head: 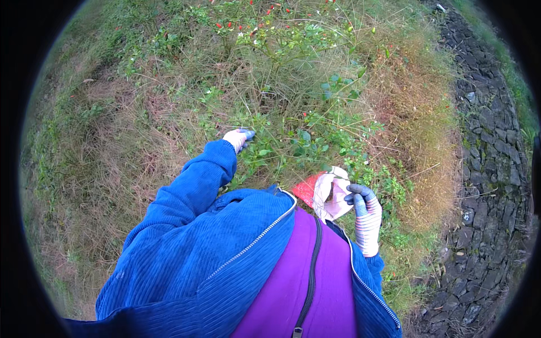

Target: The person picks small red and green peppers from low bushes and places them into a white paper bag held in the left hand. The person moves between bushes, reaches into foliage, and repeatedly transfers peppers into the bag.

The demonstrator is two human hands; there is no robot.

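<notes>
My left hand (239,139), in a striped glove with grey-blue coated fingers, reaches into the leaves of a low chili plant (264,148). Its fingertips point right among the stems, and whether they grip anything is hidden. At my front, a red patterned cloth bag (306,189) with a pale pink lining (323,194) has its mouth open. My right hand (364,211), gloved the same way, is at the right rim of that bag with thumb and fingers bent close together. I cannot tell whether they pinch the rim or something small.
Ahead stands a chili bush (274,40) with red fruits (229,25) and small white flowers. Dry grass (127,122) tangles around the plants on the left. Along the right runs a dark stone surface (486,169), beyond browned grass (416,126). My blue jacket (177,253) hangs unzipped.
</notes>
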